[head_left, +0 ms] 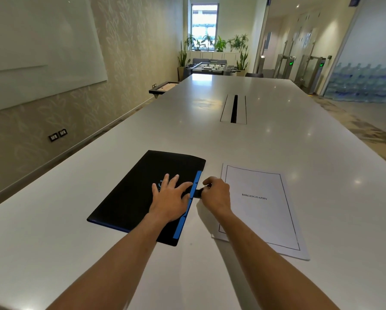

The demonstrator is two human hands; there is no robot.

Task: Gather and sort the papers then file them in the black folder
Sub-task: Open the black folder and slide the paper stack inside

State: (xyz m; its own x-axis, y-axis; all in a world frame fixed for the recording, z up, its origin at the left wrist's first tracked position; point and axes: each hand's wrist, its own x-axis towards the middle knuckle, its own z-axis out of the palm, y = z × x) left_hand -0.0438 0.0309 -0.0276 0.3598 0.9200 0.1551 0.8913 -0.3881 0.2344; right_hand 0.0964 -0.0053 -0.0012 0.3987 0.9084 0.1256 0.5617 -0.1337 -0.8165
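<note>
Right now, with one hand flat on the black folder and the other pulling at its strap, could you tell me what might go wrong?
1. The right hand pinches the black strap at the black folder edge; if that grip slips, the closure may snap back.
2. The left hand lies flat on the cover, which may block the folder from opening until it lifts.
3. The papers sit close beside the right forearm, so a sideways pull could nudge the stack out of order.

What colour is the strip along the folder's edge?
Bright blue strip on the flat black folder, seen in the head view.
</note>
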